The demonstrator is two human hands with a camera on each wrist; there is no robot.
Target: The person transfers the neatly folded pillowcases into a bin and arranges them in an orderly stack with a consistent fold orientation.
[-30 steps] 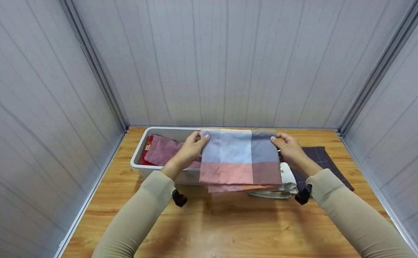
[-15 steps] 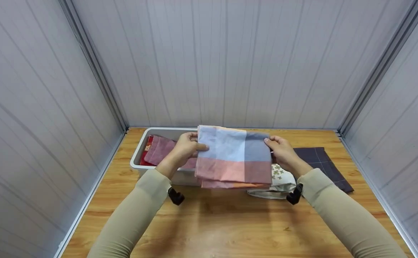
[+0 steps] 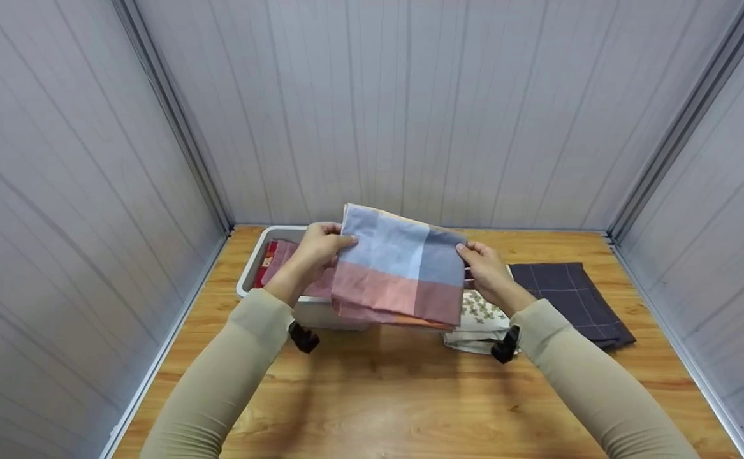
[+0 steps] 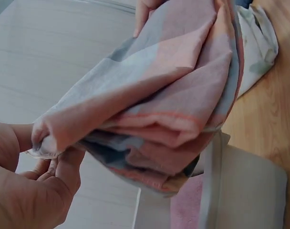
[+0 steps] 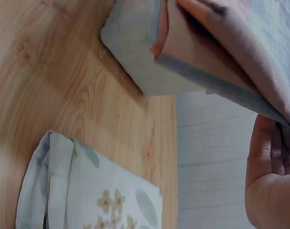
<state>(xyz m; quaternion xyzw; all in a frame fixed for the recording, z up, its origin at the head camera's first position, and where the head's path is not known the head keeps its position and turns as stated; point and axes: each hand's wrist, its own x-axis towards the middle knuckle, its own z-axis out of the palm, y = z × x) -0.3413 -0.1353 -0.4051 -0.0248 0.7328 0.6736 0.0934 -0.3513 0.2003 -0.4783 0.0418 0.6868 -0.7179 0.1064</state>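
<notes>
Both hands hold a folded checked cloth (image 3: pixel 387 261) in blue, pink, mauve and orange in the air, tilted with its left corner higher. My left hand (image 3: pixel 316 252) pinches its upper left edge, thumb on the front. The upper right corner is pinched by my right hand (image 3: pixel 485 268). In the left wrist view the cloth (image 4: pixel 169 86) shows several loose layers hanging at its open side. The cloth covers the right part of a pale grey bin (image 3: pixel 242 280), where a mauve towel (image 3: pixel 280 256) and a red patterned cloth (image 3: pixel 266 264) lie.
Right of the bin, a folded white cloth with a flower print (image 3: pixel 483 312) lies on the wooden table (image 3: pixel 372 401), partly behind my right hand. Farther right is a dark checked cloth (image 3: pixel 566 296). Pale panel walls (image 3: pixel 410 115) stand at the back and both sides.
Both hands have carried the checked cloth left and slightly up, and it has tilted. More of the flowered cloth and dark cloth now shows.
</notes>
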